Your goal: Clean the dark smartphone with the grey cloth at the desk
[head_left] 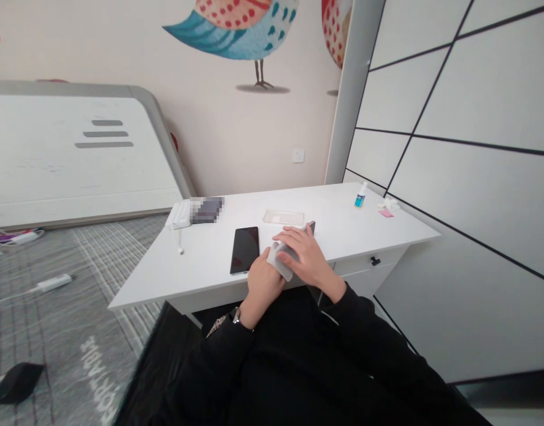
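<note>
In the head view, my left hand (265, 278) is closed around the near end of a slim grey phone (313, 227), its fingers mostly hidden beneath. Over the phone lies my right hand (305, 254), fingers bent on a white wiping cloth (278, 264) that covers the near part. Only the far corner of the phone and a grey strip between my hands show. Just left of my hands a black-screened phone (245, 249) lies flat on the white desk (192, 272). Beyond them rests a clear phone case (283, 217).
A white power strip (180, 215) and a blurred-out dark item (209, 209) sit at the desk's left end, with a short white cable (180, 244). Far right stand a small bottle (360, 196), crumpled tissue (389, 204) and a pink slip (386, 213). A panelled wall (476, 195) borders the right.
</note>
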Available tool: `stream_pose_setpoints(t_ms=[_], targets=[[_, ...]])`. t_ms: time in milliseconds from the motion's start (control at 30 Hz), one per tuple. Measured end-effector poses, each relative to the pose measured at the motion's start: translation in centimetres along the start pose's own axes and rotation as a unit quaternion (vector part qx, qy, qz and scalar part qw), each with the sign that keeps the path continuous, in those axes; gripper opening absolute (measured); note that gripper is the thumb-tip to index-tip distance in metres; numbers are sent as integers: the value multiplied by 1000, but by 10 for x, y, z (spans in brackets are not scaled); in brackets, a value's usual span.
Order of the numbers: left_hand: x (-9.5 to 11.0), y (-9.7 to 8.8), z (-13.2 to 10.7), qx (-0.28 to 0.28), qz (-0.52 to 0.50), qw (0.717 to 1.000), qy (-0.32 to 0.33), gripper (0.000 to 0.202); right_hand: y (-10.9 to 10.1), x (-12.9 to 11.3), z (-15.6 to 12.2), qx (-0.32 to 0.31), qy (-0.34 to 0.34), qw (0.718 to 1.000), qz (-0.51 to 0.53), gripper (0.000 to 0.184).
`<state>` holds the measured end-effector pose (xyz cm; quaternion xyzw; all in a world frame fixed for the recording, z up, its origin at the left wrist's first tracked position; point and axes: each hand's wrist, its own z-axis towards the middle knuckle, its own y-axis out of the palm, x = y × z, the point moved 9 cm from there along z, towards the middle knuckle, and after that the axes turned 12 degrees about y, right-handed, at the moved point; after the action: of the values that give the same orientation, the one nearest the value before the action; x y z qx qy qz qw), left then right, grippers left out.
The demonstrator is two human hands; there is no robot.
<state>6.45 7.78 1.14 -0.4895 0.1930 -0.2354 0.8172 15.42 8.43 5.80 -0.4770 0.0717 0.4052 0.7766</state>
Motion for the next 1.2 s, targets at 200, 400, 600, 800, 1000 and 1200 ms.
stream_pose_setpoints(t_ms=[200,400,600,800,1000,1200], targets=[[-4,-5,0,8,2,999,-40,27,-17,32,11,69,76,995,-15,42],[0,0,0,2,6,1000,4,16,1,-10,0,-10,-36,999,5,38],[-6,-5,-1,8,2,999,-53,28,-21,40,13,98,79,991,-44,41],[1,0,0,7,3,1000,11,15,0,-8,-3,17,-36,999,-14,39],[-7,-4,-1,17,11,999,-50,28,-21,37,16,93,79,991,-62,41],[-3,1,-1,14,13,1000,2,20,2,-27,-3,5,-33,999,-21,37]])
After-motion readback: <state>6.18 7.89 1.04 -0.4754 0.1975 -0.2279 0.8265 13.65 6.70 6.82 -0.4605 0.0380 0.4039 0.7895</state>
